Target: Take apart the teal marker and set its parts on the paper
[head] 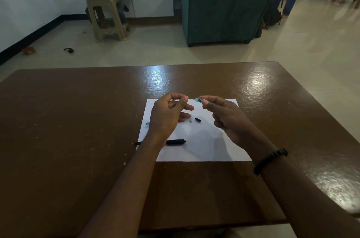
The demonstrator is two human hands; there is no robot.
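The right hand (pixel 224 115) pinches a small clear tube (pixel 199 99) with a green patch between thumb and forefinger, its other fingers curled loosely beneath. The tube is held level above the far edge of the paper (pixel 204 140), a thin tip poking out toward the left hand (pixel 167 113). That hand is raised just beside it, palm turned inward, thumb and forefinger brought close together near the tip; whether they actually nip anything cannot be told. Its remaining fingers stretch forward, relaxed, over the sheet. The two hands are near each other but not touching.

Both forearms rise from the near edge of the table (pixel 78 120) and converge over the paper. A black bead bracelet (pixel 269 160) circles the right wrist.

On the paper, below the left fingers, lie a small black cap (pixel 198 120), a tiny grey piece (pixel 190 120) and a bluish clear barrel (pixel 147 123), mostly hidden by the hand. Nearer, a black pen (pixel 173 142) lies crosswise, partly covered by the left wrist, its tip off the sheet's left edge.

Beyond the table stand a stool (pixel 106 17) with a seated person and a teal armchair (pixel 224 4).
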